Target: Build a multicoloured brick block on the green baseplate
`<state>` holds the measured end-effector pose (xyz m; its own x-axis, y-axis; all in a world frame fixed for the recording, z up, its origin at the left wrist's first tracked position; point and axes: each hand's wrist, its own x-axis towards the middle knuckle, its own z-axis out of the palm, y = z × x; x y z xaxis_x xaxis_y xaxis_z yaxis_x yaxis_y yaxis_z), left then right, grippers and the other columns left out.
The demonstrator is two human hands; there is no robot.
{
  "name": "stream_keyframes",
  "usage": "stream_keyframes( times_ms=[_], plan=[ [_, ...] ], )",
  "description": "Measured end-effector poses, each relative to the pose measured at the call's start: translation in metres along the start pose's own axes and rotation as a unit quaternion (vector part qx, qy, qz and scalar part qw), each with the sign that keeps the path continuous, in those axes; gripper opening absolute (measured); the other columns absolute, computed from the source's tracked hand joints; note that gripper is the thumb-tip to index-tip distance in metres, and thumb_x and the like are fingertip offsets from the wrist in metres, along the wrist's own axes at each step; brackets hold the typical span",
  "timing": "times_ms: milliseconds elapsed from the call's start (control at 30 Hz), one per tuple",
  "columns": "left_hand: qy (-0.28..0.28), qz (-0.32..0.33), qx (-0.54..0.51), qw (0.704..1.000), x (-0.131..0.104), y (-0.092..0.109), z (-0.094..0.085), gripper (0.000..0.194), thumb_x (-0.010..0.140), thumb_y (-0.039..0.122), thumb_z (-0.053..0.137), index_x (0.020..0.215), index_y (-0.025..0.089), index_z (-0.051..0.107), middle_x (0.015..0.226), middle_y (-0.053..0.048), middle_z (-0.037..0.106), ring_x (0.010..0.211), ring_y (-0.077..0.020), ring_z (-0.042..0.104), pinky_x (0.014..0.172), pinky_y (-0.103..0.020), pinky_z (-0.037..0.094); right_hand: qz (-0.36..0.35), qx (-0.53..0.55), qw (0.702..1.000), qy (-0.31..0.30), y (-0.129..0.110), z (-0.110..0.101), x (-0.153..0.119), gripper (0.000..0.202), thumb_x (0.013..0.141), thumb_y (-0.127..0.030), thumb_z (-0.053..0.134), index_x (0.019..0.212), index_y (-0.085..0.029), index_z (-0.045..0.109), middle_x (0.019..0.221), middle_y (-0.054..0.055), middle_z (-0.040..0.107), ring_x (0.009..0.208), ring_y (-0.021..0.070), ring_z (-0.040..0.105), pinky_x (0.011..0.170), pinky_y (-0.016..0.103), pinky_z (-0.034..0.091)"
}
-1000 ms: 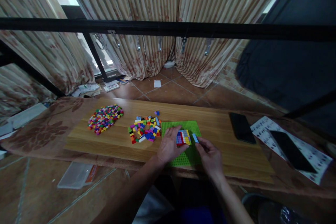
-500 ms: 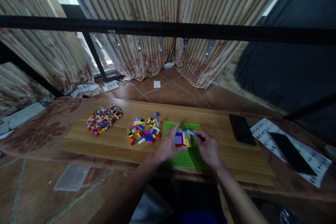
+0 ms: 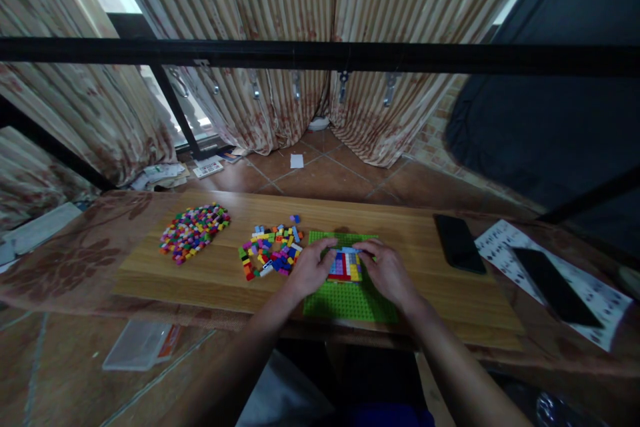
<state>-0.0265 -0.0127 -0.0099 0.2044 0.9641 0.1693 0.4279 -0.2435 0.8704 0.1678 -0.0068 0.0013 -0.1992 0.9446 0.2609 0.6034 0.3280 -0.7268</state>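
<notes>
Wooden board (image 3: pixel 450 293) carries your green baseplate (image 3: pixel 350 300), where your left hand (image 3: pixel 307 270) and right hand (image 3: pixel 385 270) press curled fingertips onto the brick patch (image 3: pixel 345 265), seemingly seating a piece; next likely needs one from the loose bricks (image 3: pixel 270 253).

Wooden board (image 3: pixel 425 280): green baseplate (image 3: pixel 350 300), brick piles (image 3: pixel 194 232), black phone (image 3: pixel 459 243).

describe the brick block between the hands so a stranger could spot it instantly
On the wooden board lies a green baseplate. Between the left hand and right hand sits the striped brick block, joined in rows, unlike the loose brick pile beside it.
</notes>
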Motion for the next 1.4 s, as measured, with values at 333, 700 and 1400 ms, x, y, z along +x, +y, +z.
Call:
stream_keyframes(
  times_ms=[333, 700, 1400],
  plan=[
    [-0.075, -0.016, 0.023, 0.997, 0.028, 0.009, 0.008, 0.029, 0.089, 0.03, 0.046, 0.08, 0.016, 0.071, 0.069, 0.0, 0.066, 0.066, -0.0132, 0.057, 0.062, -0.022, 0.045, 0.001, 0.033, 0.999, -0.015, -0.002, 0.0, 0.002, 0.028, 0.084, -0.02, 0.05, 0.095, -0.025, 0.075, 0.093, 0.004, 0.07, 0.088, 0.0194, 0.064, 0.084, 0.034, 0.047],
    [-0.052, -0.043, 0.027, 0.997, 0.028, 0.012, 0.01, 0.028, 0.087, 0.031, 0.049, 0.074, 0.016, 0.069, 0.062, 0.001, 0.062, 0.058, -0.0121, 0.053, 0.054, -0.022, 0.039, 0.165, 0.28, 0.946, -0.006, 0.021, 0.009, 0.005, 0.024, 0.072, -0.043, 0.069, 0.086, -0.025, 0.076, 0.089, 0.003, 0.075, 0.083, 0.0199, 0.066, 0.085, 0.038, 0.048],
    [-0.052, -0.032, 0.026, 0.998, 0.024, 0.013, 0.005, 0.025, 0.087, 0.027, 0.051, 0.079, 0.017, 0.073, 0.068, 0.0, 0.067, 0.06, -0.0123, 0.055, 0.057, -0.022, 0.041, 0.249, 0.384, 0.889, 0.008, 0.016, 0.016, 0.003, 0.035, 0.058, -0.047, 0.08, 0.081, -0.021, 0.077, 0.082, 0.005, 0.075, 0.073, 0.0183, 0.066, 0.077, 0.035, 0.05]
  ],
)
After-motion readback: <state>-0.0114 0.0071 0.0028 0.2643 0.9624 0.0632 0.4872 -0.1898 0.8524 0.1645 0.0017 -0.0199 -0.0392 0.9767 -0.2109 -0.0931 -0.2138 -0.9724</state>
